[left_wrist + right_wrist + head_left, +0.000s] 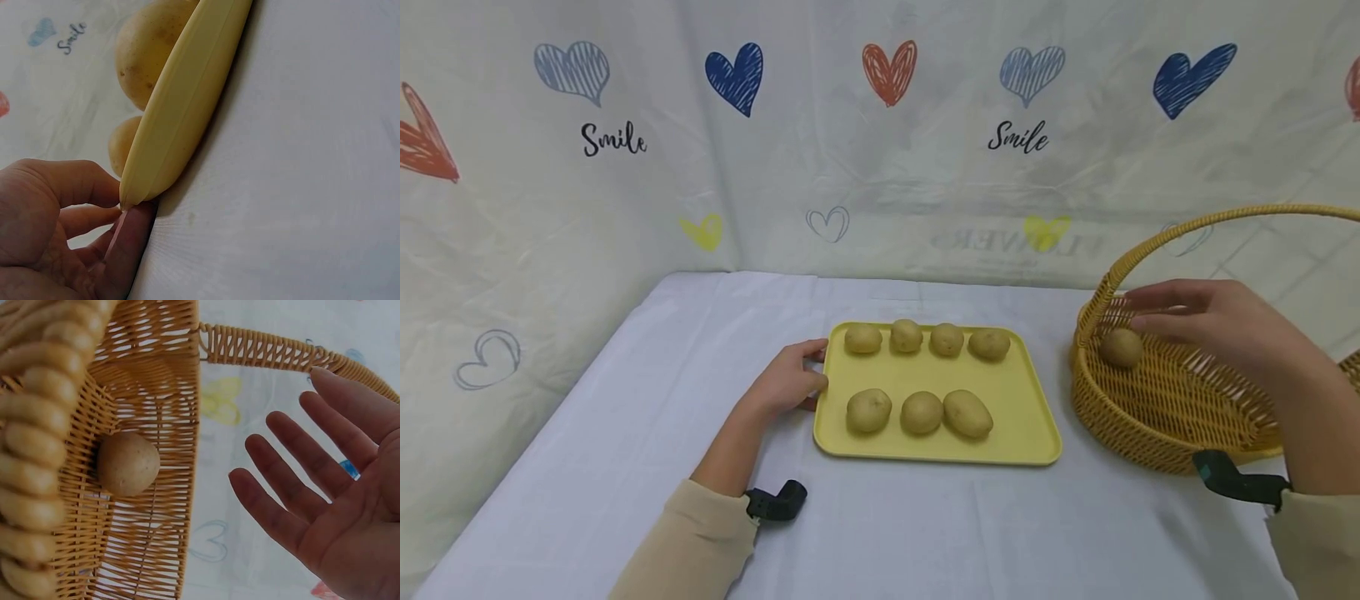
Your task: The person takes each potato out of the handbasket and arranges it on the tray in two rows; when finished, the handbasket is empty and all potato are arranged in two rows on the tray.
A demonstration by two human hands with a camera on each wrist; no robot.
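My left hand (785, 381) pinches the left edge of a yellow tray (925, 367). In the left wrist view the thumb lies at the rim and a finger is under the tray's corner (140, 181). Several potatoes sit on the tray: a back row with a potato (906, 336) among them, and three in front, the rightmost an oval potato (967, 414). My right hand (1232, 329) is above a wicker basket (1120, 425), fingers spread and holding nothing. One potato (128, 464) lies in the basket, apart from that hand.
The basket's tall arched handle (1225, 215) rises on the right, near my right hand. A white cloth (880, 525) covers the table. Behind it hangs a pale curtain (820, 150) printed with hearts and "Smile". A dark band (778, 502) is on each wrist.
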